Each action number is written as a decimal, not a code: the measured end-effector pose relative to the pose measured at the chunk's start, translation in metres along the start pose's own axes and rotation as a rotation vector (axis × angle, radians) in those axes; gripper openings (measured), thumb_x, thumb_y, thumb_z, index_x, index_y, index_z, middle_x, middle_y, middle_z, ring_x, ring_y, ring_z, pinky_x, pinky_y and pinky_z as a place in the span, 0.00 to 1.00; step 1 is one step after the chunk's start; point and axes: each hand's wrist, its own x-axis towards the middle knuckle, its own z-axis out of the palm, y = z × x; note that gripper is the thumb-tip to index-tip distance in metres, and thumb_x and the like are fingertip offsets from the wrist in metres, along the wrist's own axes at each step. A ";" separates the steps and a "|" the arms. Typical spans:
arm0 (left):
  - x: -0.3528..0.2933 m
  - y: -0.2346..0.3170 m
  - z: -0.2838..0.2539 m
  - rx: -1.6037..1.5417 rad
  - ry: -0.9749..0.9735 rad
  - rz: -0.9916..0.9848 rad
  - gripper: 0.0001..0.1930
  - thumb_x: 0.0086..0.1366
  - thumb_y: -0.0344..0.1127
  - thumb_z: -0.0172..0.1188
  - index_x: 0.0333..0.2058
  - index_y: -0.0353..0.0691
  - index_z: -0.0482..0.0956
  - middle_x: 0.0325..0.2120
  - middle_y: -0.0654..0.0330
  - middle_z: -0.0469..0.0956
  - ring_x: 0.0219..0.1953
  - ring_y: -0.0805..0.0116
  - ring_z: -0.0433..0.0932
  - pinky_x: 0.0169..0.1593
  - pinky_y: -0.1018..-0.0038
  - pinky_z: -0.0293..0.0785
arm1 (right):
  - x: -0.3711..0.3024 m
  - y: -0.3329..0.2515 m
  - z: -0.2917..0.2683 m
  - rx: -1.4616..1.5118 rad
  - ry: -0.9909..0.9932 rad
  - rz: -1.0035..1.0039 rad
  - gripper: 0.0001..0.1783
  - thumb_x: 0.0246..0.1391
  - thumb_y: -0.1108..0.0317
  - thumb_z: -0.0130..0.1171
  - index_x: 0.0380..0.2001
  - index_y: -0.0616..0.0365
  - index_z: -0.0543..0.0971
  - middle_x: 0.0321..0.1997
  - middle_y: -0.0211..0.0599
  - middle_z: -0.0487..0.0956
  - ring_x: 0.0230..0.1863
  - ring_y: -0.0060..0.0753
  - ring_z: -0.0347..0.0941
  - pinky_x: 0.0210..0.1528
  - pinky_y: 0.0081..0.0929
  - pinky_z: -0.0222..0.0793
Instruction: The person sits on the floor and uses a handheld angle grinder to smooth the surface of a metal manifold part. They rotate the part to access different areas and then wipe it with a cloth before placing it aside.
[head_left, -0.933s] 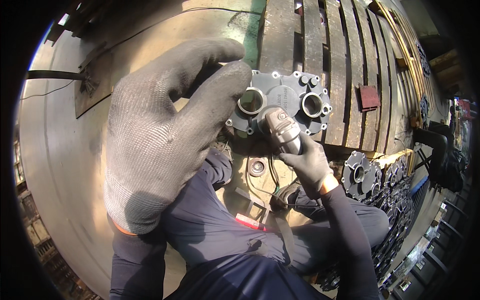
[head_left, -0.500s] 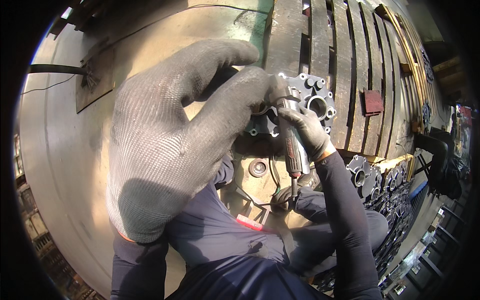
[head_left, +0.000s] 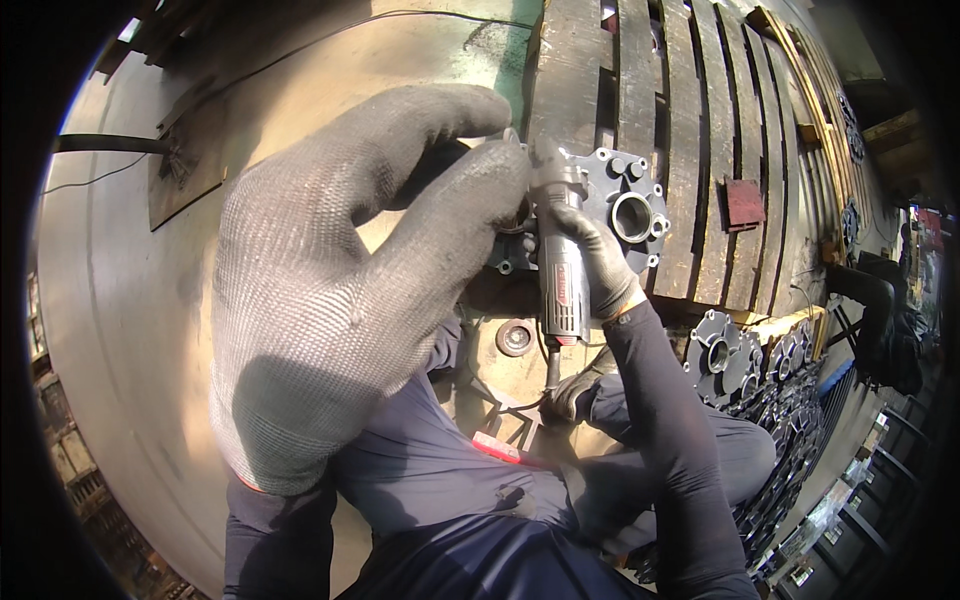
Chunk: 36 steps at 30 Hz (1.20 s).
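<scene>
My right hand [head_left: 598, 250], in a grey glove, grips the body of an angle grinder [head_left: 563, 290] with its cord end toward me. The grinder's head lies over a dark grey metal casting [head_left: 646, 185] that has round bores and bolt holes along its rim. Large and close in view, my left hand [head_left: 340, 260] wears the same kind of glove. Its thumb and forefinger come together in a pinch beside the grinder head. A small grey edge shows between those fingertips, but I cannot make out what it is. The hand hides the casting's left part.
The casting lies by the near edge of a slatted wooden pallet [head_left: 690, 120], which bears a dark red pad [head_left: 744, 205]. Several more castings [head_left: 716, 352] are stacked at the right. Between my legs are a round disc [head_left: 515, 338] and a red-edged stand [head_left: 497, 447]. A cord trails from the grinder.
The grinder and my right hand have shifted left, and the grinder now stands more upright in view. My left hand has barely moved; a small grey edge now shows at its fingertips.
</scene>
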 end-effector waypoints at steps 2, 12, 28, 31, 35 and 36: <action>-0.003 0.004 -0.001 0.009 0.017 -0.025 0.17 0.75 0.35 0.67 0.57 0.32 0.88 0.41 0.57 0.89 0.44 0.71 0.85 0.53 0.74 0.81 | -0.007 -0.002 0.004 0.163 -0.073 -0.015 0.27 0.71 0.51 0.67 0.58 0.65 0.80 0.41 0.44 0.89 0.38 0.35 0.89 0.41 0.30 0.87; 0.001 -0.003 0.014 0.062 -0.037 -0.011 0.18 0.78 0.35 0.64 0.60 0.30 0.86 0.39 0.59 0.87 0.42 0.75 0.81 0.50 0.78 0.77 | -0.145 -0.069 -0.084 -0.121 0.279 -0.296 0.24 0.73 0.53 0.65 0.59 0.62 0.80 0.38 0.39 0.87 0.34 0.33 0.86 0.35 0.28 0.84; 0.012 0.023 0.111 0.687 -0.313 0.270 0.21 0.76 0.44 0.67 0.58 0.34 0.86 0.35 0.56 0.88 0.34 0.74 0.82 0.42 0.74 0.79 | -0.177 0.004 -0.168 -0.370 0.630 -0.413 0.21 0.64 0.65 0.75 0.54 0.67 0.84 0.44 0.37 0.89 0.39 0.23 0.84 0.43 0.25 0.81; 0.027 0.032 0.135 0.821 -0.343 0.465 0.19 0.76 0.44 0.66 0.57 0.37 0.87 0.39 0.49 0.90 0.36 0.67 0.90 0.44 0.70 0.83 | -0.164 0.011 -0.182 -0.362 0.652 -0.430 0.23 0.59 0.63 0.78 0.51 0.66 0.84 0.42 0.39 0.90 0.40 0.27 0.84 0.45 0.29 0.81; 0.054 0.039 0.175 0.908 -0.341 0.512 0.21 0.76 0.47 0.65 0.57 0.37 0.86 0.44 0.47 0.91 0.42 0.57 0.92 0.49 0.65 0.85 | -0.158 0.013 -0.197 -0.542 0.756 -0.477 0.25 0.55 0.59 0.80 0.50 0.65 0.85 0.43 0.41 0.90 0.41 0.31 0.84 0.49 0.34 0.80; 0.060 0.037 0.181 0.916 -0.347 0.495 0.22 0.76 0.47 0.65 0.57 0.37 0.86 0.45 0.46 0.90 0.44 0.55 0.92 0.50 0.64 0.85 | -0.156 0.013 -0.199 -0.546 0.758 -0.457 0.25 0.55 0.59 0.80 0.50 0.65 0.85 0.42 0.41 0.90 0.41 0.32 0.84 0.49 0.34 0.80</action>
